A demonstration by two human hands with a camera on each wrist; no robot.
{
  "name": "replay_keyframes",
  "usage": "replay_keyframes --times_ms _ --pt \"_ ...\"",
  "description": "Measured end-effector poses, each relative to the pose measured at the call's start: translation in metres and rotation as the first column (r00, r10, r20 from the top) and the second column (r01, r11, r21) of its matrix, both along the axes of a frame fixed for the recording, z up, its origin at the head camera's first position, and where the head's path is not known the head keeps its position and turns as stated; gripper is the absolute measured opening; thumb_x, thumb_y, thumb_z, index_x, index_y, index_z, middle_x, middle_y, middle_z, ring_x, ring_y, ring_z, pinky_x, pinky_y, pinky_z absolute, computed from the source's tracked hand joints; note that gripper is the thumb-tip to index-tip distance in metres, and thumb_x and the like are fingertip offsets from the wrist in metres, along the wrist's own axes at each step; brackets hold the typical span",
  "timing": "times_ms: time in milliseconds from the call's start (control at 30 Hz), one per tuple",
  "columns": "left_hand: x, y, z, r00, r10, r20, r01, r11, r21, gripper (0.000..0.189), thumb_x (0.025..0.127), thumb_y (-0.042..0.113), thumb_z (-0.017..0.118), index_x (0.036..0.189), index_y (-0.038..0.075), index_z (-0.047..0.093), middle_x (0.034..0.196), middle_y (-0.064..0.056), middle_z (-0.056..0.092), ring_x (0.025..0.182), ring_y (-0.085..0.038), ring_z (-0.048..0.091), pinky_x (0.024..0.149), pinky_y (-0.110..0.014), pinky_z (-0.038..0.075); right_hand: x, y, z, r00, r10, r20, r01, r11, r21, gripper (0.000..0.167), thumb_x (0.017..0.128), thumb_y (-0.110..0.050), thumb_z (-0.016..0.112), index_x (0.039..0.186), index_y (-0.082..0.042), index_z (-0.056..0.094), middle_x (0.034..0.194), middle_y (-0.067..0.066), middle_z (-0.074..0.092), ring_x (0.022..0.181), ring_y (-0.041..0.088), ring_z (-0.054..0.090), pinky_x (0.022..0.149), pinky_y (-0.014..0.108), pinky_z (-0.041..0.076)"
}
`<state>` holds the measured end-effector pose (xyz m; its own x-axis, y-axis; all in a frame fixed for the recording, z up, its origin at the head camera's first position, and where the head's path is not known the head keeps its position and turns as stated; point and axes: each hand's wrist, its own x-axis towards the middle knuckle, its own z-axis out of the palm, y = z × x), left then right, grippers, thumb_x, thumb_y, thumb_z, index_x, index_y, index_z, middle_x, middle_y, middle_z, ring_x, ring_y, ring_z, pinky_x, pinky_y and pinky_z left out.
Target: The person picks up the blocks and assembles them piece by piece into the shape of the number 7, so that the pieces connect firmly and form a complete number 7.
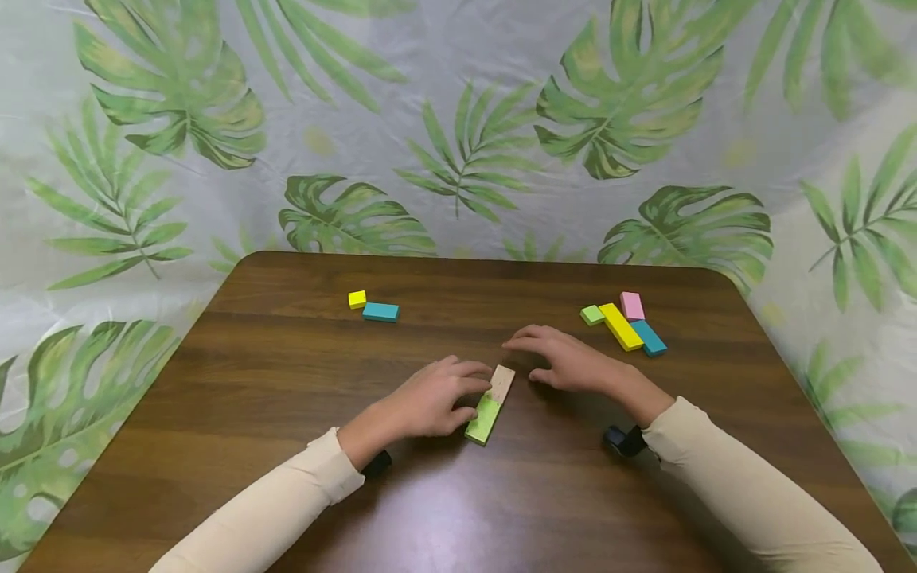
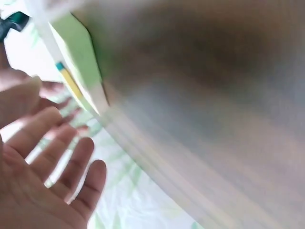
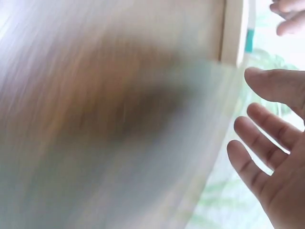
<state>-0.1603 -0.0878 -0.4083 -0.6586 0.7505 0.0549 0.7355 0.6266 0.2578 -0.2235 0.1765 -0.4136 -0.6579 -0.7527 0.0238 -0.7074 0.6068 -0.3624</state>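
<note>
Two blocks lie end to end in the middle of the table in the head view: a light green block nearer me and a plain wood block beyond it. My left hand hovers at their left side, its fingertips overlapping them in this view. On their other side, apart from them, is my right hand. Both wrist views show loosely spread fingers with nothing between them; the left wrist view also catches the green block at the upper left.
On the brown table, a small yellow block and a teal block lie back left. Back right are a small green block, a long yellow block, a pink block and another teal block. Behind hangs a leaf-patterned curtain.
</note>
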Motion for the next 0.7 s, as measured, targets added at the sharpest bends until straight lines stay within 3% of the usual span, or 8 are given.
replay_keyframes --times_ms 167,367,700 --pt "-0.019 0.002 0.0 0.997 -0.082 0.013 0.083 0.995 -0.053 0.046 0.091 0.029 0.07 0.134 0.015 0.064 0.147 -0.005 0.054 0.126 -0.026 0.055 0.103 -0.043 0.047 0.001 0.027 0.007 0.999 -0.054 -0.001 0.054 0.998 0.039 0.049 0.087 -0.008 0.073 0.135 -0.008 0.061 0.133 0.013 0.058 0.122 0.033 0.056 0.102 0.053 0.048" --pt "-0.027 0.007 -0.008 0.988 -0.142 0.053 0.145 0.987 -0.067 0.05 0.09 0.029 0.07 0.137 0.016 0.06 0.152 -0.004 0.048 0.131 -0.027 0.052 0.106 -0.045 0.044 0.005 0.049 0.002 0.996 -0.091 0.008 0.091 0.995 0.049 0.047 0.088 -0.011 0.074 0.133 -0.007 0.062 0.131 0.013 0.06 0.12 0.033 0.059 0.1 0.052 0.049" --pt "-0.031 0.01 -0.013 0.981 -0.112 0.159 0.124 0.99 -0.069 0.05 0.091 0.028 0.071 0.138 0.015 0.061 0.154 -0.002 0.047 0.138 -0.027 0.047 0.112 -0.045 0.041 0.008 0.076 0.005 0.988 -0.147 0.039 0.146 0.989 0.02 0.042 0.089 -0.012 0.072 0.13 -0.006 0.064 0.13 0.014 0.061 0.117 0.033 0.059 0.097 0.052 0.05"
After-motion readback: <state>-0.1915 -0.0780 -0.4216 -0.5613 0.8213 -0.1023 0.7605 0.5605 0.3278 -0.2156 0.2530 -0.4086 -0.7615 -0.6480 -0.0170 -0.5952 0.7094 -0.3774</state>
